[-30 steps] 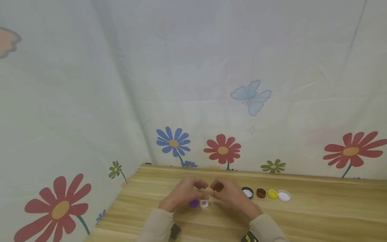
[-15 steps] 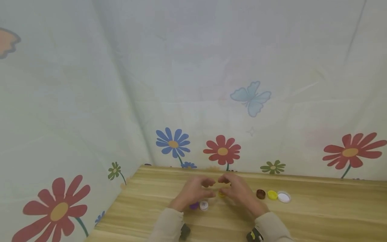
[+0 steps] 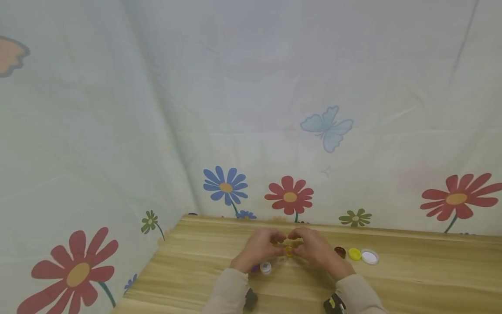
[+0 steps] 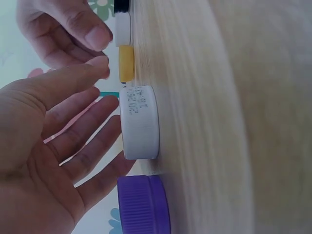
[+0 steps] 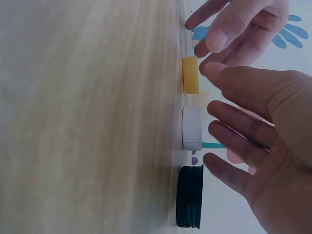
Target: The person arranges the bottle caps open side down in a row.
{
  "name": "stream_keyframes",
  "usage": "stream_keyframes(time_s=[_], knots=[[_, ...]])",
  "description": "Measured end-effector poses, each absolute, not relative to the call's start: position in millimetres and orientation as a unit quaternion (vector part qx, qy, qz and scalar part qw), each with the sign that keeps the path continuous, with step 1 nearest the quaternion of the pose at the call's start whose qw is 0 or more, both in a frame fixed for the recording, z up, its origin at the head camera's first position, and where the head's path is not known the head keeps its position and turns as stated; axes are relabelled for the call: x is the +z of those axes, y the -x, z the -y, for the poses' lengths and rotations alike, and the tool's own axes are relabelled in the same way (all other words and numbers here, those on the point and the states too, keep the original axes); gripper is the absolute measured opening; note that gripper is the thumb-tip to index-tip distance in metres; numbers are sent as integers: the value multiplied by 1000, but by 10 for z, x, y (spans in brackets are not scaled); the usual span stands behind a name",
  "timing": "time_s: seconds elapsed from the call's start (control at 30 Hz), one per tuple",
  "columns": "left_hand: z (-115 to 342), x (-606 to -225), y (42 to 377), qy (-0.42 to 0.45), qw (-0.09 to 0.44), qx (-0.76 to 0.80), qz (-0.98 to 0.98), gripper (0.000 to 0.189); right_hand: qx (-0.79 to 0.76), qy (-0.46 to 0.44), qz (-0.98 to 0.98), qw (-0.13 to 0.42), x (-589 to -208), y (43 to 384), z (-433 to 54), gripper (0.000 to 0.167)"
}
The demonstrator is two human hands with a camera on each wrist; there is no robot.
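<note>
My left hand (image 3: 259, 249) and right hand (image 3: 316, 253) hover close together with loosely bent fingers, on either side of a small orange-yellow bottle cap (image 3: 289, 251). In both wrist views the fingers hold nothing; the thumbs come close to this cap, and contact cannot be told. A white cap with printed marks (image 4: 140, 122) and a ribbed purple cap (image 4: 143, 204) stand by my left hand. Near my right hand's fingers are another white cap (image 5: 192, 128) and a black cap (image 5: 190, 196). The right hand hides these two in the head view.
Farther right on the wooden table (image 3: 427, 270) lie a brown cap (image 3: 340, 252), a yellow cap (image 3: 354, 254) and a whitish lid (image 3: 370, 256). A flowered cloth (image 3: 251, 131) stands behind the table.
Both hands have shifted right along the row of caps. The orange-yellow cap now shows between them, and the right hand covers the black-rimmed cap that showed earlier.
</note>
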State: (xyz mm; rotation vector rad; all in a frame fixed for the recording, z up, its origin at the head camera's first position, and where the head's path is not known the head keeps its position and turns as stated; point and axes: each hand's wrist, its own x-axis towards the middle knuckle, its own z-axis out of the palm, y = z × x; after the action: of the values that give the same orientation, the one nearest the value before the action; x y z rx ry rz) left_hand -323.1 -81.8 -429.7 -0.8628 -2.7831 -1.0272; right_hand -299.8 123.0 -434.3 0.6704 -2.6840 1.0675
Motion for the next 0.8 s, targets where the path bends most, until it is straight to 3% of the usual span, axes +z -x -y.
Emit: stream_keyframes(time_s=[0.8], knots=[[810,-4340,3215,262,-17,-355,897,29,348,-244,904,51,-4411,3042,-1221,19]])
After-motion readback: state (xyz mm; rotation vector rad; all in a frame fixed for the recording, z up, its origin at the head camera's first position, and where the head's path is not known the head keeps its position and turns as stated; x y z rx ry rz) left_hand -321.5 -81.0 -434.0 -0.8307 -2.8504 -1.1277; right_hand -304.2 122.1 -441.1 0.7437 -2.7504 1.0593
